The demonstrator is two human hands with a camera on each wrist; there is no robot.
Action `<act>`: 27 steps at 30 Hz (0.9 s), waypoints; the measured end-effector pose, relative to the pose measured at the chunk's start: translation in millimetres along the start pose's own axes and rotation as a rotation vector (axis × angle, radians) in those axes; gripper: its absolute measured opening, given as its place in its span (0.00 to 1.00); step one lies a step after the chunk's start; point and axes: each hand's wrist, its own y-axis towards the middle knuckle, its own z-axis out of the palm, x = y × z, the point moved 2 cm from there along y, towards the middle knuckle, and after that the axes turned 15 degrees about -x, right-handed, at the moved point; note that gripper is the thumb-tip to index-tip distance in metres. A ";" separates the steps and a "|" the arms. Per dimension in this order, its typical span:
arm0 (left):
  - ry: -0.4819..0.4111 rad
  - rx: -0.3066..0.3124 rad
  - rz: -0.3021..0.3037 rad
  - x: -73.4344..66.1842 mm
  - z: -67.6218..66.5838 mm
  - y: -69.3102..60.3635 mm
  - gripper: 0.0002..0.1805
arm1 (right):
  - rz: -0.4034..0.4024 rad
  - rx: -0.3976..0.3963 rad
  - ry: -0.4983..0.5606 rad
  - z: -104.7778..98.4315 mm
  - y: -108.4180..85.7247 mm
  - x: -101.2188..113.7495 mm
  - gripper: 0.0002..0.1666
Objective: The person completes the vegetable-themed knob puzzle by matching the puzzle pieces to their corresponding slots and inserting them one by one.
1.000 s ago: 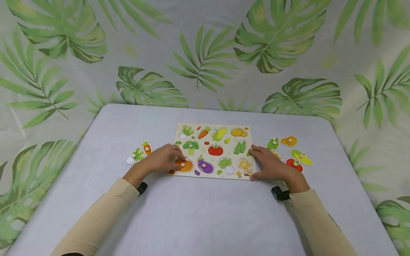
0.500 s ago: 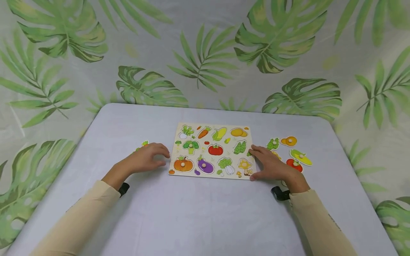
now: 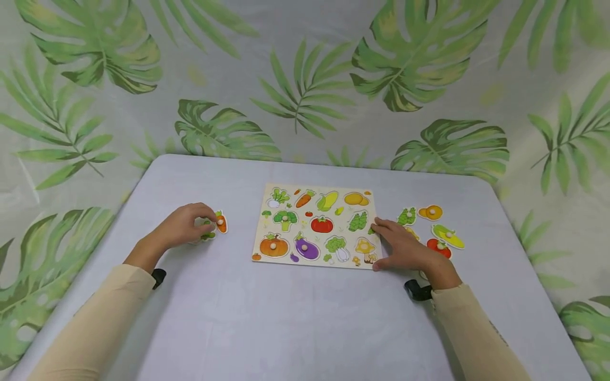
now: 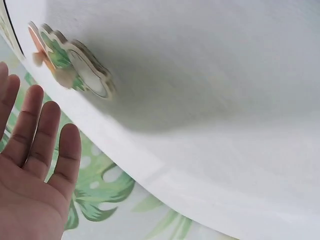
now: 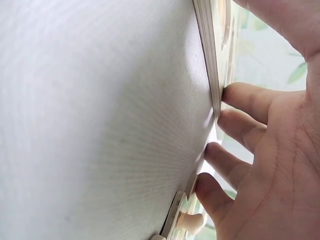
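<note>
The left hand (image 3: 183, 227) hovers over the loose pieces at the left, its fingers relaxed and holding nothing. Just past its fingertips lies a carrot piece (image 3: 221, 223); a leafy white-root piece (image 4: 90, 74) shows whole in the left wrist view and is partly covered in the head view. The right hand (image 3: 405, 246) rests with spread fingers on the right edge of the puzzle board (image 3: 295, 227). Its fingertips touch the board's edge (image 5: 209, 60) in the right wrist view. Knobbed broccoli (image 3: 285, 218), pumpkin (image 3: 281, 248) and eggplant (image 3: 311, 252) pieces sit in the board.
Right of the right hand lie several loose pieces: green leafy (image 3: 406, 216), potato (image 3: 431, 212), corn (image 3: 452, 237), tomato (image 3: 439, 247) and others partly hidden by the hand. Leaf-patterned cloth (image 3: 305, 79) hangs behind the white table (image 3: 295, 317).
The left hand has moved left from the pumpkin piece on the board to the loose pieces, leaving the pumpkin in its place. The right hand has stayed at the board's right edge.
</note>
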 end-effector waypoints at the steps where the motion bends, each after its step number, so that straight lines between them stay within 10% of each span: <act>1: 0.000 -0.007 -0.003 2.3 -0.7 -0.5 0.07 | -0.001 -0.002 -0.004 -0.2 -0.2 -0.1 0.62; 14: -0.006 0.008 0.014 26.5 -2.0 -12.8 0.10 | -0.012 -0.008 -0.006 0.5 -0.1 -0.4 0.61; 27: -0.166 0.082 -0.182 42.9 -2.6 -18.6 0.10 | 0.003 -0.003 0.005 4.8 1.1 -3.5 0.62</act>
